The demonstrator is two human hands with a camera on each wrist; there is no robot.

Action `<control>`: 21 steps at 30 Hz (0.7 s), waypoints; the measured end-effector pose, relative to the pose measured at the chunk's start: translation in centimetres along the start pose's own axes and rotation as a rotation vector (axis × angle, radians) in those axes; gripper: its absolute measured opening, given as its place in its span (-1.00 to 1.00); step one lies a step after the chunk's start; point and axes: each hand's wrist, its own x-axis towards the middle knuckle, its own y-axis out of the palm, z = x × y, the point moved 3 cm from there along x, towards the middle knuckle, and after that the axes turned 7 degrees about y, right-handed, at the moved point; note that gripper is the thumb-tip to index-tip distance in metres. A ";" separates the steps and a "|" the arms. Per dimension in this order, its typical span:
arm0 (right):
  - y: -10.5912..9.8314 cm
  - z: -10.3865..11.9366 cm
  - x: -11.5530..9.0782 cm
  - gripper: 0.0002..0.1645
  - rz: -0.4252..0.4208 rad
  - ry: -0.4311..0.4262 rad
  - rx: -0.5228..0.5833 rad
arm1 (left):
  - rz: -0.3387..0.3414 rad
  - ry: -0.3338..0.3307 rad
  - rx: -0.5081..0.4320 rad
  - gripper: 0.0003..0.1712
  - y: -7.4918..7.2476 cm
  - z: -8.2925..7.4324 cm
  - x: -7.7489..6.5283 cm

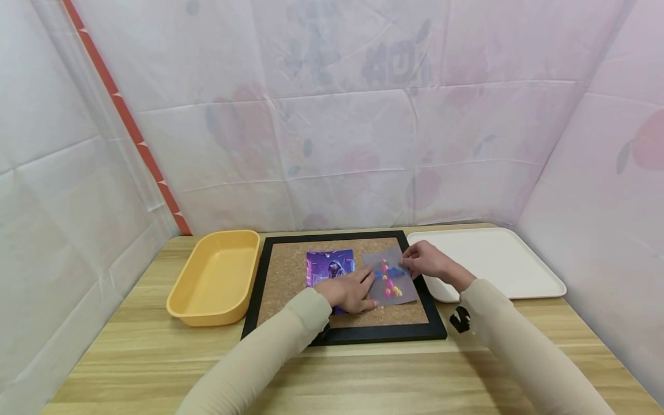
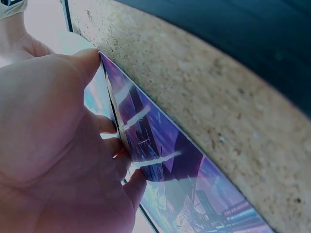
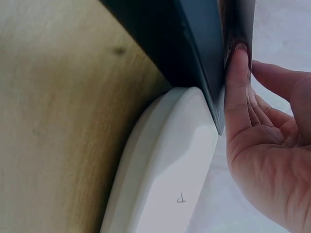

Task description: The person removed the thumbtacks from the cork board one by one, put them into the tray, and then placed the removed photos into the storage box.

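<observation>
A cork board [image 1: 287,276] in a black frame lies on the table. On its right part is a grey picture sheet [image 1: 403,295] with pink, blue and yellow marks. My right hand [image 1: 426,258] pinches this sheet's right edge, thumb on one face and fingers on the other, as the right wrist view shows. With fingers spread, my left hand [image 1: 349,290] rests on the left edge of the grey sheet. Beneath that hand lies a glossy purple printed sheet [image 1: 328,264], partly covered by it. The left wrist view shows the purple sheet [image 2: 170,141] close beside the fingers.
A yellow tray [image 1: 215,276] stands left of the board. The white tray [image 1: 487,259] lies at the right, its near-left corner by the black frame [image 1: 381,334]. Printed white cloth [image 1: 342,132] hangs behind and on both sides of the wooden table [image 1: 373,380].
</observation>
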 end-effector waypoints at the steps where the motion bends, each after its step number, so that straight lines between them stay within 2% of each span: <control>1: 0.1 0.0 0.0 -0.72 0.001 0.006 0.006 | 0.000 0.000 0.001 -0.09 0.0 0.0 0.0; 10: 0.4 -0.3 -0.1 -0.70 -0.005 0.017 0.046 | 0.001 0.003 0.010 -0.09 0.0 -0.1 -0.1; 21: 0.5 -0.6 -0.2 -0.76 0.002 -0.017 0.087 | -0.018 0.010 0.027 -0.09 0.3 0.1 0.4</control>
